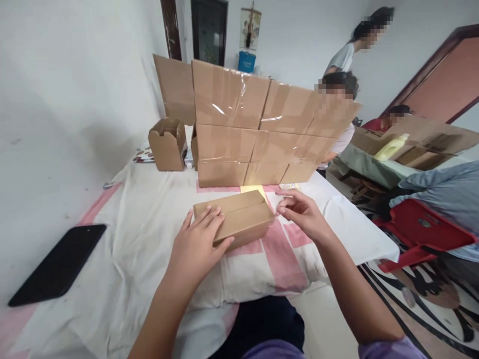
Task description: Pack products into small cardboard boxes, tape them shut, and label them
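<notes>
A closed brown cardboard box lies on the cloth-covered table in front of me, its top flaps meeting along a seam. My left hand grips its left end, with the fingers across the top and the thumb against the near side. Just off the box's right end is my right hand. Its index finger is stretched out and the other fingers are loosely bent, with no object visible in them. Partly behind the box, a yellow paper piece lies on the cloth.
A tall panel of taped cardboard stands behind the box. An open cardboard container is at the back left, a black phone at the left. Beyond the table are several people, a red chair and a yellow bottle.
</notes>
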`<state>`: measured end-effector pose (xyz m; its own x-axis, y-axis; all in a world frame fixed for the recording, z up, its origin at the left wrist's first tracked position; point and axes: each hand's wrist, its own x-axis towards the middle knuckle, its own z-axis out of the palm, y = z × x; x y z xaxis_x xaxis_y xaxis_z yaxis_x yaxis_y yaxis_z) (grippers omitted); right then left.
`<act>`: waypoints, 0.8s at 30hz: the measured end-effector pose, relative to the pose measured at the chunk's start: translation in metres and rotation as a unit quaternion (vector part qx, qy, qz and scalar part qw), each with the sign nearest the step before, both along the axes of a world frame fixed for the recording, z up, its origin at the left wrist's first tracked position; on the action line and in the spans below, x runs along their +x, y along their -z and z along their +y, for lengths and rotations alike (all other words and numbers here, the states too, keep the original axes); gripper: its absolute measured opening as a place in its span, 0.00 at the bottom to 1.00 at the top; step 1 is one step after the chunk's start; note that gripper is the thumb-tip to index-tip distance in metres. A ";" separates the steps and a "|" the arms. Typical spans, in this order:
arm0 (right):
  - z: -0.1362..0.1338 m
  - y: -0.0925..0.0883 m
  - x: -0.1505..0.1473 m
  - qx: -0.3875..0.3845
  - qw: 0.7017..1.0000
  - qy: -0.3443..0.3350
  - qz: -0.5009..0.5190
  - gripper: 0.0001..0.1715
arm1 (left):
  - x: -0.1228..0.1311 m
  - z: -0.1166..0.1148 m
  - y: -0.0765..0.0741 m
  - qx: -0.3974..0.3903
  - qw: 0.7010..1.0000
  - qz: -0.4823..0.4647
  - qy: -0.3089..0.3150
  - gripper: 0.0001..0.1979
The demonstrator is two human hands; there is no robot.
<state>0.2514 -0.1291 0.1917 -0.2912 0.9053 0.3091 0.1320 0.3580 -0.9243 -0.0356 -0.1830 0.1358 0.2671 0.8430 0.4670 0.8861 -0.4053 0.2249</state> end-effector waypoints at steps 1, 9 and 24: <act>0.002 -0.004 -0.013 -0.002 1.000 -0.031 -0.007 0.21 | 0.005 -0.002 -0.004 -0.007 1.000 -0.001 -0.013 0.20; 0.014 -0.010 -0.063 -0.010 0.982 -0.161 -0.095 0.29 | 0.013 -0.004 -0.001 -0.013 0.998 -0.041 -0.046 0.19; 0.050 -0.012 -0.066 -0.024 0.929 -0.329 -0.168 0.32 | 0.010 -0.002 0.013 0.032 0.995 -0.089 -0.035 0.21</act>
<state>0.1853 -0.0790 0.2035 -0.8589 0.5080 0.0645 0.1835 0.4229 -0.8874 -0.0258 -0.1847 0.1233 0.1171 0.8238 0.5547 0.8615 -0.3621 0.3559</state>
